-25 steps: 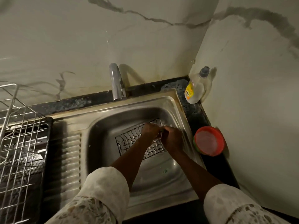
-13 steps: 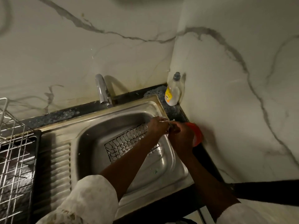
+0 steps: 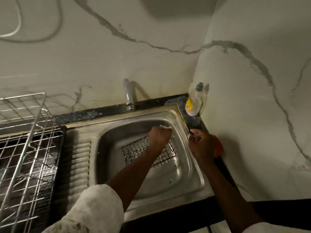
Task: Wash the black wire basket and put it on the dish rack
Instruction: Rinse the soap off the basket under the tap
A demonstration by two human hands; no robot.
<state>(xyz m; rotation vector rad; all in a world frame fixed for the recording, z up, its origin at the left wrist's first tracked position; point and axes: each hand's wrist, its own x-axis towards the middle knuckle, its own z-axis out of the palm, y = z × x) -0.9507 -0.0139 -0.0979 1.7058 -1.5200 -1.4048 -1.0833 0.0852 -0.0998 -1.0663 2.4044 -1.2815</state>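
The black wire basket (image 3: 134, 153) lies flat in the sink (image 3: 168, 175), partly under my left hand (image 3: 159, 137). My right hand (image 3: 201, 145) is over the right rim. Both are curled; if they pinch something I cannot tell. The dish rack (image 3: 25, 148) stands left, the tap (image 3: 128, 96) behind.

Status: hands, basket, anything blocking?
Both hands curled, grip unclear: left hand above black wire basket, right hand over sink rim. Basket flat in sink, unheld. Dish rack left, nothing blocking.
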